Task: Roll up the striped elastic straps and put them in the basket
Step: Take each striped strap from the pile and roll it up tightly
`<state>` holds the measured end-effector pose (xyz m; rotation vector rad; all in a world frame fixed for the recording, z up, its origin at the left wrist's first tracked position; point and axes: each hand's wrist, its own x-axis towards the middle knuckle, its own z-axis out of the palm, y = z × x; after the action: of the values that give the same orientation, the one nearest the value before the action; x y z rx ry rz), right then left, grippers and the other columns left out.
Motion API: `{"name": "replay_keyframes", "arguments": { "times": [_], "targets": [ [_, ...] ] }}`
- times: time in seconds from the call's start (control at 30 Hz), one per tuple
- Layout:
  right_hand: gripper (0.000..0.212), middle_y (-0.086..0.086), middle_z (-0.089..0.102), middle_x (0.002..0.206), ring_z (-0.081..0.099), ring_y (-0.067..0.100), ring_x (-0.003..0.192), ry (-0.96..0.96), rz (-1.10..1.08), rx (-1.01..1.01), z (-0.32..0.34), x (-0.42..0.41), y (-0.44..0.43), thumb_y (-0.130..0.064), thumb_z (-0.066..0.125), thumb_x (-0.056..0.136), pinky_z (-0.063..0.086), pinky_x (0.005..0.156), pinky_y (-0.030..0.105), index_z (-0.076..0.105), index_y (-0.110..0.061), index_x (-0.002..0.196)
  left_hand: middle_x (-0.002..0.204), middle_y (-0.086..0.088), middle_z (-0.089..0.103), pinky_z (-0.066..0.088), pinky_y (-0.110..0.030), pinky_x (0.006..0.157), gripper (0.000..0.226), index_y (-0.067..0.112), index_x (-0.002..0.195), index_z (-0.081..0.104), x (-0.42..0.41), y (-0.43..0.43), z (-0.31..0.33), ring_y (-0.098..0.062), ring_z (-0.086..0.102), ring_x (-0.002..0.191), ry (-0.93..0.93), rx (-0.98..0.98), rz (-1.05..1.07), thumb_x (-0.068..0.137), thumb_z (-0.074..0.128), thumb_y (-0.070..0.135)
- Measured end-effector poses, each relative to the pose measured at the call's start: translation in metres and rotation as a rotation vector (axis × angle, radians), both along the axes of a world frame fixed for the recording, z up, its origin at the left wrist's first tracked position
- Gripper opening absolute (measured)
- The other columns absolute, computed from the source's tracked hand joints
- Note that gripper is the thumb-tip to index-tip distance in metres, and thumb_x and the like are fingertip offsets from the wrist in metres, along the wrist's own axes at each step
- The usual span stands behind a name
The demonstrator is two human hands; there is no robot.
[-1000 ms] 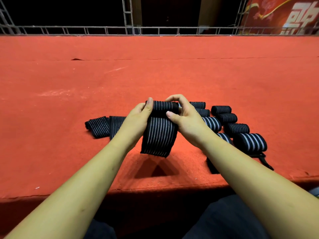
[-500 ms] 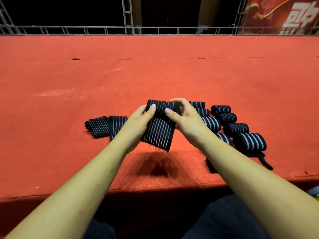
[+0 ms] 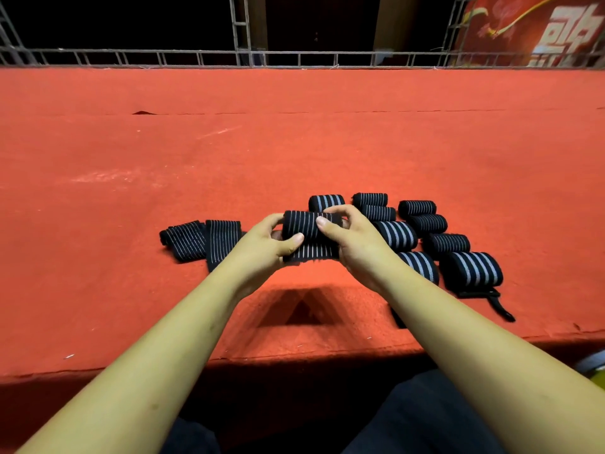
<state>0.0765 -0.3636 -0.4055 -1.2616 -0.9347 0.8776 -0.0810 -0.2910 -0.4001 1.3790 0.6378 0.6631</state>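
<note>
Between the two hands, lifted clear of the red carpet (image 3: 98,257), sits the strap being rolled (image 3: 306,224), its long axis running straight across from one hand to the other. The left hand (image 3: 266,247) pinches the left end, thumb laid over the front of the roll; the right hand (image 3: 352,239) clasps the right end, fingers curled over the top. Both are closed on the same strap, and neither is nearer than the other. Only a short flat tail (image 3: 311,253) hangs below the roll, toward the person, so the roll looks almost finished; I judge the last turns need the roll twisted down and toward the body along that cross axis. Beyond and right of the right hand lie the finished rolls (image 3: 471,268), close together, their axes also running side to side. Left of the left hand, just beside the wrist, lie the unrolled straps (image 3: 203,240), flat on the carpet. No basket shows anywhere, so which way the roll must travel cannot be told
</note>
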Motion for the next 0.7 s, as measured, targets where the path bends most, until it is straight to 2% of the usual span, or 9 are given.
{"name": "replay_keyframes", "arguments": {
  "times": [0.07, 0.17, 0.23, 0.33, 0.43, 0.53, 0.6, 0.67, 0.7],
  "targets": [
    [0.018, 0.014, 0.059, 0.100, 0.061, 0.027, 0.086, -0.026, 0.022, 0.005, -0.005, 0.002, -0.003, -0.008, 0.063, 0.095, 0.054, 0.074, 0.042, 0.052, -0.008, 0.109, 0.098, -0.012, 0.066, 0.054, -0.026, 0.067, 0.029, 0.006, 0.125, 0.057, 0.001, 0.001, -0.004, -0.019, 0.065, 0.076, -0.067, -0.135, -0.016, 0.096, 0.060, 0.003],
    [0.025, 0.017, 0.059, 0.103, 0.064, 0.026, 0.086, -0.115, 0.044, -0.025, -0.014, 0.005, -0.004, -0.003, 0.068, 0.090, 0.058, 0.075, 0.036, 0.059, -0.011, 0.111, 0.089, -0.008, 0.067, 0.053, -0.026, 0.064, 0.017, 0.011, 0.114, 0.062, 0.006, 0.000, -0.013, -0.020, 0.064, 0.069, -0.146, -0.224, 0.041, 0.098, 0.058, 0.016],
    [0.018, 0.015, 0.061, 0.101, 0.065, 0.026, 0.088, -0.044, 0.045, -0.056, -0.018, 0.007, -0.005, -0.013, 0.068, 0.092, 0.058, 0.078, 0.039, 0.063, -0.015, 0.109, 0.089, -0.009, 0.067, 0.055, -0.026, 0.064, 0.014, 0.014, 0.110, 0.063, 0.012, 0.001, -0.021, -0.023, 0.065, 0.072, -0.143, -0.244, 0.076, 0.098, 0.057, 0.010],
    [0.014, 0.011, 0.062, 0.101, 0.064, 0.026, 0.084, 0.035, -0.039, -0.146, -0.026, 0.011, 0.002, -0.025, 0.059, 0.098, 0.056, 0.073, 0.038, 0.065, -0.015, 0.106, 0.100, -0.018, 0.064, 0.061, -0.031, 0.077, 0.025, 0.014, 0.109, 0.064, 0.023, 0.003, -0.036, -0.028, 0.066, 0.089, -0.126, -0.249, 0.072, 0.095, 0.055, -0.005],
    [0.018, 0.017, 0.063, 0.106, 0.065, 0.028, 0.090, 0.045, -0.141, -0.194, -0.035, 0.021, 0.015, -0.017, 0.063, 0.096, 0.058, 0.078, 0.043, 0.063, -0.006, 0.109, 0.107, -0.020, 0.058, 0.059, -0.034, 0.088, 0.032, 0.015, 0.108, 0.065, 0.036, 0.009, -0.049, -0.029, 0.064, 0.094, -0.074, -0.157, 0.098, 0.093, 0.055, -0.011],
    [0.024, 0.022, 0.064, 0.104, 0.065, 0.032, 0.094, 0.071, -0.202, -0.237, -0.042, 0.033, 0.034, -0.008, 0.066, 0.091, 0.055, 0.090, 0.052, 0.062, 0.005, 0.110, 0.114, -0.011, 0.060, 0.057, -0.039, 0.092, 0.043, 0.031, 0.103, 0.069, 0.050, 0.025, -0.064, -0.024, 0.067, 0.093, 0.021, 0.005, 0.140, 0.090, 0.059, -0.010],
    [0.022, 0.020, 0.065, 0.097, 0.065, 0.031, 0.090, 0.103, -0.264, -0.259, -0.047, 0.042, 0.047, -0.008, 0.070, 0.085, 0.055, 0.091, 0.053, 0.064, 0.003, 0.102, 0.117, -0.003, 0.063, 0.053, -0.036, 0.084, 0.049, 0.041, 0.100, 0.068, 0.060, 0.037, -0.072, -0.021, 0.064, 0.089, 0.105, 0.165, 0.168, 0.087, 0.062, -0.006],
    [0.017, 0.014, 0.065, 0.095, 0.063, 0.027, 0.087, 0.094, -0.334, -0.288, -0.054, 0.051, 0.061, -0.010, 0.072, 0.082, 0.055, 0.084, 0.044, 0.061, -0.008, 0.095, 0.120, 0.001, 0.063, 0.047, -0.029, 0.080, 0.049, 0.042, 0.101, 0.065, 0.073, 0.048, -0.076, -0.017, 0.061, 0.087, 0.158, 0.284, 0.203, 0.086, 0.064, -0.005],
    [0.021, 0.012, 0.065, 0.099, 0.063, 0.024, 0.088, 0.076, -0.365, -0.297, -0.057, 0.055, 0.067, -0.010, 0.072, 0.082, 0.054, 0.084, 0.042, 0.058, -0.013, 0.097, 0.123, 0.002, 0.062, 0.047, -0.026, 0.081, 0.050, 0.041, 0.102, 0.063, 0.080, 0.053, -0.079, -0.015, 0.061, 0.087, 0.175, 0.327, 0.220, 0.085, 0.064, -0.006]
  ]
}}
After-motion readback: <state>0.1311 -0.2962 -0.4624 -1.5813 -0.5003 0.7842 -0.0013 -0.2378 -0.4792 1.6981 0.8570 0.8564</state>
